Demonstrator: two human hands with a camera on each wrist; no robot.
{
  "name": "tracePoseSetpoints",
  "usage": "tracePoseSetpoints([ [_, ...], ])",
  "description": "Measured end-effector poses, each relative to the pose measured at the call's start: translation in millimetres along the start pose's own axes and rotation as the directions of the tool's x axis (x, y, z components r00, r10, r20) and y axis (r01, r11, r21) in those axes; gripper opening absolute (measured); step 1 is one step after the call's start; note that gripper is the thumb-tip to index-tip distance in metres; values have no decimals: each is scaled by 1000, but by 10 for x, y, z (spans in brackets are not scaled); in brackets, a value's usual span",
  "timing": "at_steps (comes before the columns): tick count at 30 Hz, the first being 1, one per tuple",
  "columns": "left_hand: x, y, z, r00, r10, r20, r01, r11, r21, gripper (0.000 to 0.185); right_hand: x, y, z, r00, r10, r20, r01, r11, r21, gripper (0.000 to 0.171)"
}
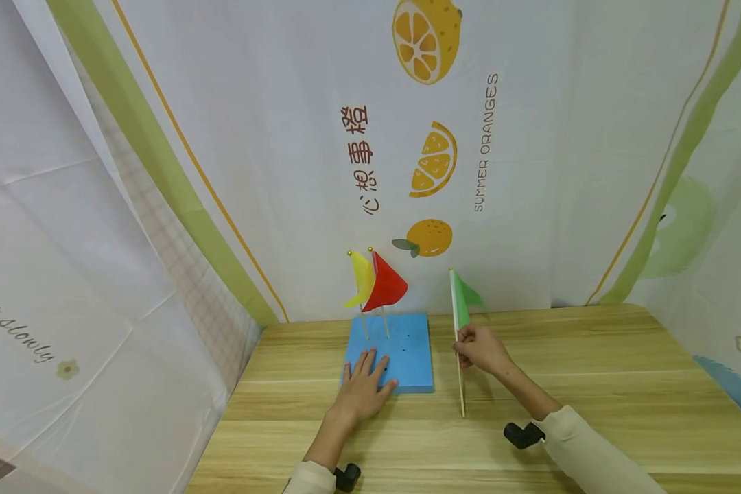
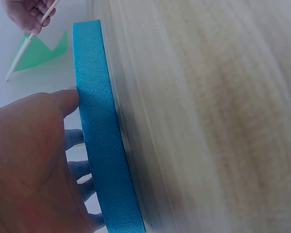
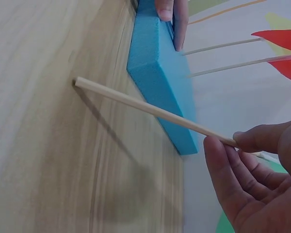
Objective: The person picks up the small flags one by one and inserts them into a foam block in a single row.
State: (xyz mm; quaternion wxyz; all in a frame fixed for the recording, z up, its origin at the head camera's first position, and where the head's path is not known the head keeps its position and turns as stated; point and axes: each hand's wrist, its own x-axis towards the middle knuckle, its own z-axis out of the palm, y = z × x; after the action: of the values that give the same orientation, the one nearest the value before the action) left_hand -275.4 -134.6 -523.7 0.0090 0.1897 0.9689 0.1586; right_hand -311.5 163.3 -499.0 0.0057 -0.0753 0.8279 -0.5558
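A blue foam block [image 1: 416, 370] with several small holes lies flat on the table. My left hand [image 1: 361, 392] rests on its near left part, fingers spread and straight. Two flags stand in the block's far left area: a yellow flag [image 1: 363, 278] and a red flag [image 1: 387, 283], each on a thin stick. To the right of the block, my right hand [image 1: 481, 350] pinches the wooden stick of a green flag [image 1: 462, 302] between thumb and fingers. The stick [image 3: 136, 103] is close to upright, its bare lower end pointing down beside the block.
The wooden table [image 1: 593, 384] reaches a white curtain [image 1: 284, 171] printed with oranges at the back. Another white cloth [image 1: 99, 274] hangs at the left. A black wrist camera [image 1: 523, 435] is on the right forearm, and another camera [image 1: 348, 477] on the left.
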Motion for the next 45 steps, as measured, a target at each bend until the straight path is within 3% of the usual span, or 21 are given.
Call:
tracePoseSetpoints([
  [15, 2, -12, 16, 1000, 2, -2, -2, 1000, -7, 65, -4, -97, -27, 1000, -10, -17, 9, 999, -43, 13],
  [39, -14, 22, -22, 1000, 1, 2, -1, 1000, -16, 65, 134, -357, -55, 990, -123, -66, 116, 988, -100, 13],
  [45, -14, 23, -16, 1000, 4, -6, -4, 1000, -19, 64, 161, -431, -50, 991, -118, -69, 109, 986, -122, 12],
])
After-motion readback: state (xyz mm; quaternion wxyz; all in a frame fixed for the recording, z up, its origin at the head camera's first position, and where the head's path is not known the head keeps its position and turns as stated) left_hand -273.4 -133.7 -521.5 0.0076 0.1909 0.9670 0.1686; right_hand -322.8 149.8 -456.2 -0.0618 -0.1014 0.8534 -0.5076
